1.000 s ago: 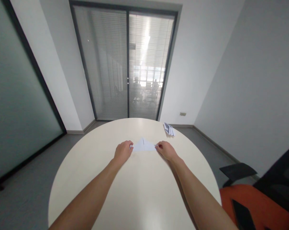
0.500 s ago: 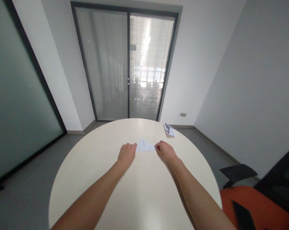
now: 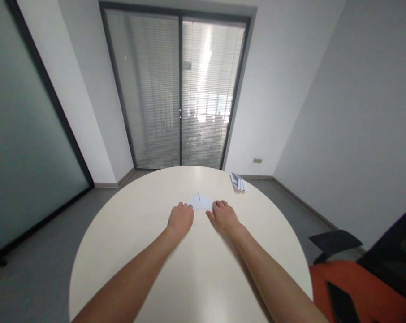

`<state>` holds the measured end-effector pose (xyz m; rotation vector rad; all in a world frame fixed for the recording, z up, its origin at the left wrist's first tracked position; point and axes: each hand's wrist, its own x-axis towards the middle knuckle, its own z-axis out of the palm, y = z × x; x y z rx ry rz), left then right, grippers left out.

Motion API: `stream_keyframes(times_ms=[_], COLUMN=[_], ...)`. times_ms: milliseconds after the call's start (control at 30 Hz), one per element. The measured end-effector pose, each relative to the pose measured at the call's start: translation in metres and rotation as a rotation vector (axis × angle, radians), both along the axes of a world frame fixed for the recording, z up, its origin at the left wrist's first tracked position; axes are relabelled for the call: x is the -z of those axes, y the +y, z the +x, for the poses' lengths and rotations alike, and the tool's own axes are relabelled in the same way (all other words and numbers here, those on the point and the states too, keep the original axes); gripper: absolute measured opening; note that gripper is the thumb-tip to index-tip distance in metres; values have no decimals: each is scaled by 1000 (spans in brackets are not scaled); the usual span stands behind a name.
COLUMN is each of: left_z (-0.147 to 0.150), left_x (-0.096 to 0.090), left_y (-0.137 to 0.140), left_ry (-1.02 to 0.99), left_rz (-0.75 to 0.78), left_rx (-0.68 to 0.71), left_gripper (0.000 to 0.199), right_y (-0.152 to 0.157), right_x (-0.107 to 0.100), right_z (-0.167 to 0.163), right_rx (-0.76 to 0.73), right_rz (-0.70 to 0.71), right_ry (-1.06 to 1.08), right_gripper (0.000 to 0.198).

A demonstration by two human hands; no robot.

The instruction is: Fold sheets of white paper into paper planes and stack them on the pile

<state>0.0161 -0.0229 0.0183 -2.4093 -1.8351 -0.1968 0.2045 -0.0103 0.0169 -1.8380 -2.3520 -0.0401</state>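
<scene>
A folded sheet of white paper [image 3: 200,202], triangular with a short dark slit near its peak, lies on the round white table [image 3: 203,260]. My left hand [image 3: 182,217] is closed at its left corner, fingers bent over the edge; the fingertips are partly hidden. At the right corner, my right hand [image 3: 224,216] lies palm down, with the fingers stretched out and the thumb apart. Those fingers touch the paper without gripping it.
A folded, printed paper piece [image 3: 238,182] sits near the far right edge of the table. To the right stands an orange chair [image 3: 364,291] with a black armrest [image 3: 335,242]; a dark flat object [image 3: 342,303] lies on its seat. Beyond the table is a glass partition with blinds [image 3: 176,89].
My right hand has gone from pinching the paper's right corner to lying flat with its thumb out. It moved slightly left, and the paper has shifted a little left and away.
</scene>
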Motion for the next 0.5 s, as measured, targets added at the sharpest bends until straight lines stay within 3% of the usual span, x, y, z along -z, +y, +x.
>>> stream_keyframes(times_ms=[267,500], left_z=[-6,-18], left_x=[-2,-1], left_y=[4,14], left_ry=[3,-98], left_rz=[-8,-35], left_rx=[44,75], left_gripper=[32,27], right_y=[7,17], right_x=[10,6], right_z=[10,27], right_rx=[1,-148], right_rz=[-120,-68], right_ry=[79,92], right_gripper=[63,45])
